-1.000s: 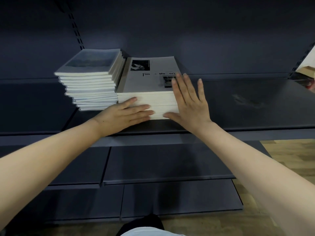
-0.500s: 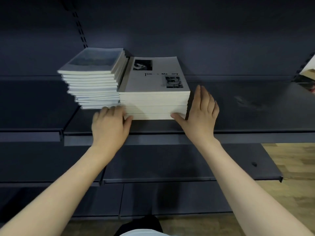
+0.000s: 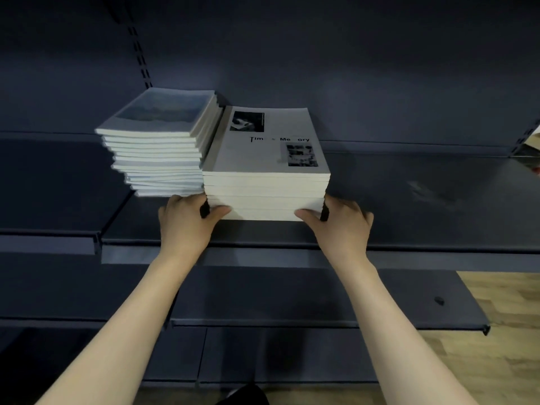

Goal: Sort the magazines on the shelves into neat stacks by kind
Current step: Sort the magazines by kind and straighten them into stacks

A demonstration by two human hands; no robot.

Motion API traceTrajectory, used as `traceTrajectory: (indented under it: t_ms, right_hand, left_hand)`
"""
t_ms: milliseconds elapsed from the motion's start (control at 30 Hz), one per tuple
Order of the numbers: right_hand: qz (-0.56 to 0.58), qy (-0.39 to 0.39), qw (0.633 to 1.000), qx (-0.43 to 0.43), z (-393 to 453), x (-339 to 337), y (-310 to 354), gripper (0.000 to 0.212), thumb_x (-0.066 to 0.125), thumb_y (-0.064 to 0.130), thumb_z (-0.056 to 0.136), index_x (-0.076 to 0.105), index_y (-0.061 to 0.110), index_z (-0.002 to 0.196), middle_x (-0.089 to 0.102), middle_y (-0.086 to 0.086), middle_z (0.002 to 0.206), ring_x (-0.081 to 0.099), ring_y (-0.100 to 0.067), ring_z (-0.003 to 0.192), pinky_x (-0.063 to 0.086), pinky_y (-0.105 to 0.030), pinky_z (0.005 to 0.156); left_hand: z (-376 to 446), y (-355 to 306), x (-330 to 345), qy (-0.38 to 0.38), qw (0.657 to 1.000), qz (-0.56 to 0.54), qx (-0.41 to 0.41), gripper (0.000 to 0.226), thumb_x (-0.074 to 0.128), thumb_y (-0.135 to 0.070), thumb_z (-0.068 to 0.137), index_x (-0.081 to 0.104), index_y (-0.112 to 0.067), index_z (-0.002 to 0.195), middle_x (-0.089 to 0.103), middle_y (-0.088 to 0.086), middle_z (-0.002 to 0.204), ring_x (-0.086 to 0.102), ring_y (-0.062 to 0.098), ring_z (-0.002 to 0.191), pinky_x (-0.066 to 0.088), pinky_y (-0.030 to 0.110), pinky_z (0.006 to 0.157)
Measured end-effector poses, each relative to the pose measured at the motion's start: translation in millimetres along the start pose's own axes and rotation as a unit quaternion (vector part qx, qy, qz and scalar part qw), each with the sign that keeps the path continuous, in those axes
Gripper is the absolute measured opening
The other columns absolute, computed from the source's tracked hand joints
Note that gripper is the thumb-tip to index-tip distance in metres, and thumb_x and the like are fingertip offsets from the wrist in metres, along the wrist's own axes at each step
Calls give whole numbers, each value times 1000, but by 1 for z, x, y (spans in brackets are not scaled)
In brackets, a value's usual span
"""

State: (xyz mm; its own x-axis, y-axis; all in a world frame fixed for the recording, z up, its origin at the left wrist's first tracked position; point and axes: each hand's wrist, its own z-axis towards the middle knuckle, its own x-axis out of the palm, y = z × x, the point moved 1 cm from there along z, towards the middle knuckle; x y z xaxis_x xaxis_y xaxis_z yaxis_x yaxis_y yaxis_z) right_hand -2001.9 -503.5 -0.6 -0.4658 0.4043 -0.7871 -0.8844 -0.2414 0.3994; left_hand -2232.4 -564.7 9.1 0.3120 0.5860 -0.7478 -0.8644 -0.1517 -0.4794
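Gripping the grey stack [image 3: 266, 197] by both bottom corners, hands [image 3: 187, 217] [image 3: 342, 220] closed; shelf [image 3: 438, 200] rightward bare.

Dark metal shelf [image 3: 409, 200], middle tier of a dark shelving unit, carries two magazine stacks side by side near its left end. Left stack [image 3: 157, 159]: taller, blue-toned cover on top, edges fanned and uneven, lower copies stepped rightward. Right stack [image 3: 267, 194]: white-grey cover with black title text and two dark photos, edges squared, front face close to the shelf's front lip. The stacks touch or nearly touch along their inner sides. Rest of this shelf to the right bare, with a faint smudge. Lower shelf [image 3: 292, 299] below holds one small dark object [image 3: 439, 300], too small to identify. Wooden floor [image 3: 496, 361] at lower right.
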Motion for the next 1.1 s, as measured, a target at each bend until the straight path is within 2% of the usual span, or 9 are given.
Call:
traceTrajectory:
  t_ms: [133,267,367,733,833,900,967,1033,1100]
  right_hand:
    - [-9,-13,1000,16,-4,0,2,41,60,60,79,67,22,94,67,4,83,55,-21,104,28,-38,87]
    - [10,7,999,31,-4,3,-1,43,58,62,80,68,26,101,68,3,92,45,-17,122,20,-36,93]
    - [23,3,999,29,-6,5,-1,43,58,60,80,69,26,104,69,3,93,43,-16,125,16,-33,92]
    - [29,7,999,39,-6,1,-1,43,57,61,80,68,32,109,69,3,99,41,-15,128,15,-33,95]
    - [21,34,999,27,-4,-2,-2,47,55,63,81,64,32,115,68,4,106,37,-17,129,17,-36,98]
    - [22,26,999,16,-3,-3,-1,53,52,67,80,63,28,115,67,7,107,39,-18,127,20,-36,97]
    - [50,-7,999,8,-1,-6,-1,55,53,67,79,63,25,113,67,7,103,44,-18,121,23,-36,95]
    - [74,-33,997,-2,2,-6,0,51,57,63,80,65,23,109,67,4,95,49,-20,114,27,-37,92]
    - [82,-46,996,-11,5,-6,-1,47,61,59,79,67,17,100,66,0,87,52,-23,109,29,-39,90]
  left_hand:
    - [-2,8,6,-18,999,-26,26,29,67,-39,81,71,-12,90,71,3,91,54,30,99,33,35,79]
    - [-6,10,13,-44,998,-28,46,21,71,-32,80,70,-11,82,70,4,77,54,32,83,31,34,71]
    - [-9,10,15,-72,996,-18,49,19,73,-30,78,71,-10,77,70,5,74,54,32,80,27,32,70]
    - [-10,10,13,-91,995,-12,49,21,73,-32,77,74,-12,73,72,3,73,56,31,81,28,33,73]
    - [-8,8,8,-58,998,-7,33,26,71,-39,78,74,-13,78,72,4,77,56,32,90,32,36,77]
    - [-4,6,1,-27,999,-30,27,30,66,-44,80,72,-15,89,67,0,79,54,30,94,40,40,84]
    - [0,4,-4,-17,997,-57,40,30,63,-43,83,70,-15,93,54,-9,68,53,28,87,43,42,83]
    - [5,4,-6,-23,997,-63,50,30,64,-37,84,69,-8,85,42,-17,59,49,27,77,41,37,75]
    - [6,3,-7,-27,996,-56,60,30,66,-33,84,67,-3,79,38,-19,57,46,23,71,38,35,71]
